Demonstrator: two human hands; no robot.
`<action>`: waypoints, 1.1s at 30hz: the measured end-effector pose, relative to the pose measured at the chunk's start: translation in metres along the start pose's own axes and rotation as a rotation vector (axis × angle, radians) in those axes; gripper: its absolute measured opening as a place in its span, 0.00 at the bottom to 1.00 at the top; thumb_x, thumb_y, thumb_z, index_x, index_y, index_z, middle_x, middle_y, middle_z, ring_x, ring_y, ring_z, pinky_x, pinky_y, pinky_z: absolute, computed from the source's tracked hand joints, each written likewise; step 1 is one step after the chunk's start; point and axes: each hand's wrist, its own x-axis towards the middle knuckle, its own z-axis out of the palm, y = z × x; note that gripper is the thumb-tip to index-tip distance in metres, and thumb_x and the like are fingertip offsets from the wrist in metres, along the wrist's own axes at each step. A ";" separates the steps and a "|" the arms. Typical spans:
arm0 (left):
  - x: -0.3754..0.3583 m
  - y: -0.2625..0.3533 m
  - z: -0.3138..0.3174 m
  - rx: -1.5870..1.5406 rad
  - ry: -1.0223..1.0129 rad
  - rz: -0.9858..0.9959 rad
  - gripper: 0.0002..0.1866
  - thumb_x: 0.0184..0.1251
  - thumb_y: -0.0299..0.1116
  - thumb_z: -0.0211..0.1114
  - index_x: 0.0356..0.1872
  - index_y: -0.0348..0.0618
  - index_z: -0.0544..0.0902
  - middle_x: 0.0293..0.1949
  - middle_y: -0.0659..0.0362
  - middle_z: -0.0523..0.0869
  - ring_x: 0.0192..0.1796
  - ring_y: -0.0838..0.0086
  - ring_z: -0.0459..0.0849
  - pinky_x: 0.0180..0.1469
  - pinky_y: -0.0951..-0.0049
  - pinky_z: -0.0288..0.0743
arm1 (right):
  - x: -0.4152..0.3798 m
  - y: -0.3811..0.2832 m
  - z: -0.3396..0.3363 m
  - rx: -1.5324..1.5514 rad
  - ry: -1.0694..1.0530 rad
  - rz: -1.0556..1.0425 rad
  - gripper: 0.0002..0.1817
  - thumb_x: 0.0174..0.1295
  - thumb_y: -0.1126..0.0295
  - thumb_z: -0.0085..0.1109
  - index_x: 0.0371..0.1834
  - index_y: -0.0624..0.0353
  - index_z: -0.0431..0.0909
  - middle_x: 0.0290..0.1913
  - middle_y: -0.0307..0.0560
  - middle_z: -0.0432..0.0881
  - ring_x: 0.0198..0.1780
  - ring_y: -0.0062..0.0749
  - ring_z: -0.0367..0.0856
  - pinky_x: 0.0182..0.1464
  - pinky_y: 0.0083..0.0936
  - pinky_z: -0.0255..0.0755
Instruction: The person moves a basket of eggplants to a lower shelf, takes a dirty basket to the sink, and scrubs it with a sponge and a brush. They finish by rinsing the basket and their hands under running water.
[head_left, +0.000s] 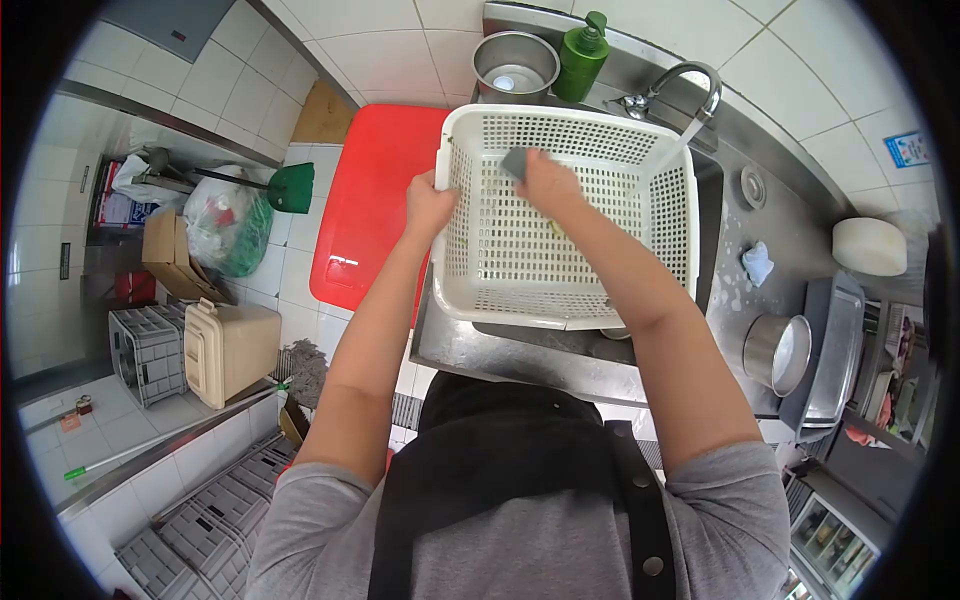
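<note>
A white plastic basket with slotted walls and floor rests over the steel sink. Its left rim is gripped by my left hand, fingers wrapped round the edge. Inside the basket, my right hand holds a dark grey scouring pad near the far left part of the floor; the hand is slightly blurred. A small yellowish scrap lies on the basket floor beside my right wrist. Water runs from the faucet at the basket's far right corner.
Behind the basket stand a steel pot and a green pump bottle. A red lid-like panel is at the left. On the right counter are a white cloth, a steel pot and a grey tray.
</note>
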 end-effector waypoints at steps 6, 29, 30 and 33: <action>0.010 0.004 -0.009 0.034 -0.036 -0.021 0.18 0.48 0.27 0.65 0.44 0.36 0.88 0.34 0.45 0.90 0.38 0.61 0.91 0.44 0.63 0.82 | -0.011 -0.026 -0.004 -0.079 -0.215 -0.334 0.26 0.54 0.63 0.70 0.51 0.64 0.70 0.47 0.59 0.83 0.50 0.55 0.85 0.51 0.45 0.79; 0.012 0.001 -0.010 -0.073 -0.058 -0.003 0.19 0.48 0.27 0.63 0.44 0.36 0.88 0.37 0.45 0.90 0.41 0.60 0.91 0.47 0.64 0.81 | -0.053 0.076 -0.028 0.031 0.085 0.351 0.31 0.61 0.55 0.63 0.58 0.65 0.64 0.53 0.62 0.81 0.50 0.59 0.84 0.55 0.46 0.77; 0.011 0.005 -0.007 -0.021 -0.042 0.004 0.19 0.48 0.26 0.63 0.44 0.35 0.88 0.37 0.45 0.91 0.41 0.61 0.91 0.47 0.64 0.81 | -0.058 0.089 -0.022 0.032 0.085 0.359 0.31 0.61 0.55 0.63 0.58 0.65 0.64 0.53 0.62 0.81 0.50 0.59 0.84 0.55 0.46 0.77; 0.023 -0.002 0.003 -0.094 -0.070 0.031 0.19 0.47 0.26 0.63 0.44 0.36 0.89 0.37 0.46 0.91 0.40 0.61 0.91 0.46 0.65 0.82 | -0.058 0.107 0.001 0.195 0.358 0.779 0.32 0.62 0.55 0.63 0.58 0.70 0.64 0.56 0.64 0.79 0.54 0.59 0.82 0.57 0.47 0.76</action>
